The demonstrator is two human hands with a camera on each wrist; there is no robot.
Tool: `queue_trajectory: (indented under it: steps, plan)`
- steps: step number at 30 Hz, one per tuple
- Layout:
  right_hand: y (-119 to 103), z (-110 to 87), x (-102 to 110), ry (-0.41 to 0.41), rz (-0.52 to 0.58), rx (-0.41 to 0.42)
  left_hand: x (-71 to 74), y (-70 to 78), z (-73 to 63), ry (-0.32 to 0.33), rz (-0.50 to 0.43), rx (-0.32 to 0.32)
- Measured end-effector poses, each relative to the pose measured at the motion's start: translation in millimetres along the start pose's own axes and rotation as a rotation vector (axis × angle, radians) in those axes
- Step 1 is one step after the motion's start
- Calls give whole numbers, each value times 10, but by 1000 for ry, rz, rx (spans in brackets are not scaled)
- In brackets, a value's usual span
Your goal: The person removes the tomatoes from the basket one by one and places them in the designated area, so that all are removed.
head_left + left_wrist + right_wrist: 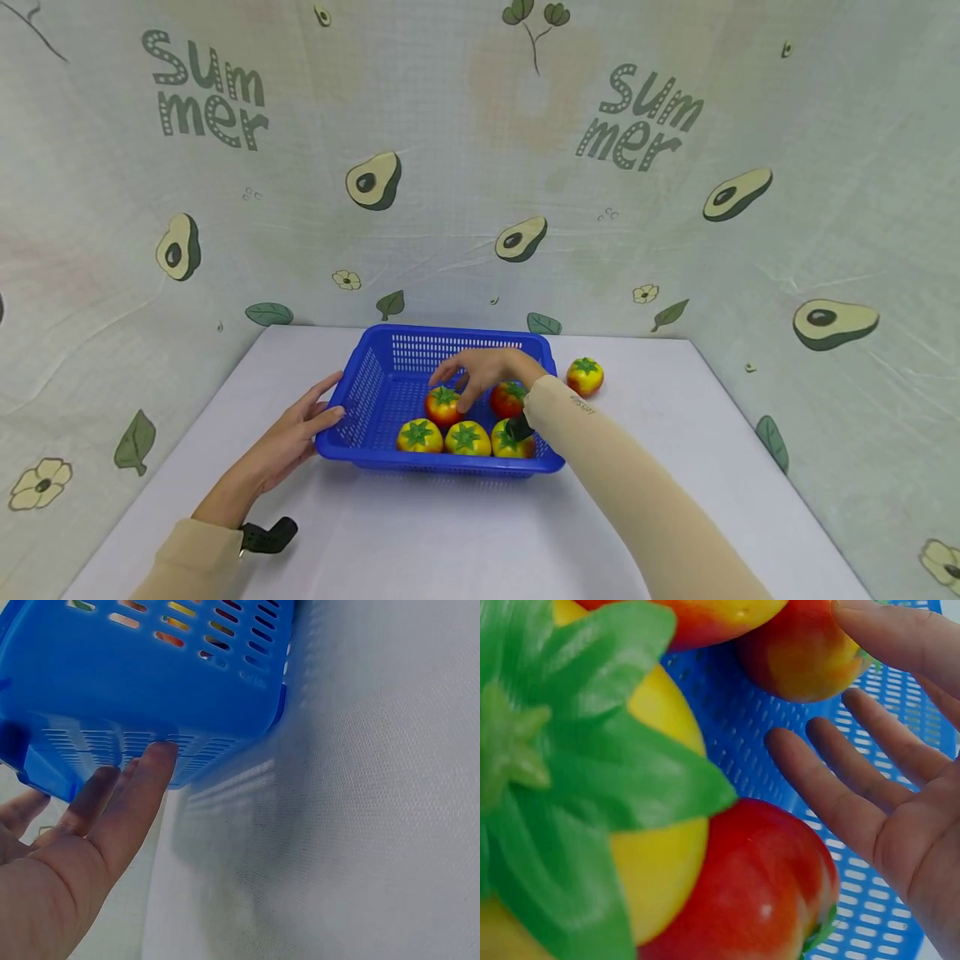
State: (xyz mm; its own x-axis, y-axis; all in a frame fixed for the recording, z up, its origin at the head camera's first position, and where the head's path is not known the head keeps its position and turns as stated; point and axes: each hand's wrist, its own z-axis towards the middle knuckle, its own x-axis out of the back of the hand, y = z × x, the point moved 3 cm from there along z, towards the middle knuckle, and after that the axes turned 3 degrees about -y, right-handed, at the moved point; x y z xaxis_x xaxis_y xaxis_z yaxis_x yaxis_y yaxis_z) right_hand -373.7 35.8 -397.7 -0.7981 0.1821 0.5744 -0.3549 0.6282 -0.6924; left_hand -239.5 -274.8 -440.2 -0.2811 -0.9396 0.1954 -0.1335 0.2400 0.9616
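Several red-and-yellow tomatoes with green star-shaped leaves lie in the blue basket [375, 457]. My right hand [487, 369] is inside, over a tomato [442, 407], with its thumb right at the fruit. In the right wrist view, the fingers [825, 784] are spread and fairly straight, and nothing lies in the palm. A second red tomato [507, 399] sits partly hidden under the wrist. Three yellower ones, among them a tomato [468, 438], line the front wall. At the basket's left end, my left hand [288, 433] has its thumb by the rim and straight fingers [142, 802] against the outer wall.
One more tomato [585, 377] lies on the white table [675, 467], just right of the basket. Behind the table hangs a printed cloth [442, 108] with avocados and lettering; it also closes off both sides. Each wrist wears a black device [268, 536].
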Motion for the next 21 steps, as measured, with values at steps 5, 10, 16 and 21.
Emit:
queue_trajectory:
  steps: [5, 10, 16, 21]
  plan:
    - [8, -5, -40, 5, 6, -16, 3, 6, 5, -6, -2, -2]
    - [3, 8, -69, 2, 4, -16, 0, 3, 0, -5, 5, -7]
    - [-4, 20, -100, -5, -16, 0, -9, -5, -12, 2, 13, -2]
    - [-8, -6, -89, 9, -33, -13, -15, -14, -14, 8, 10, 1]
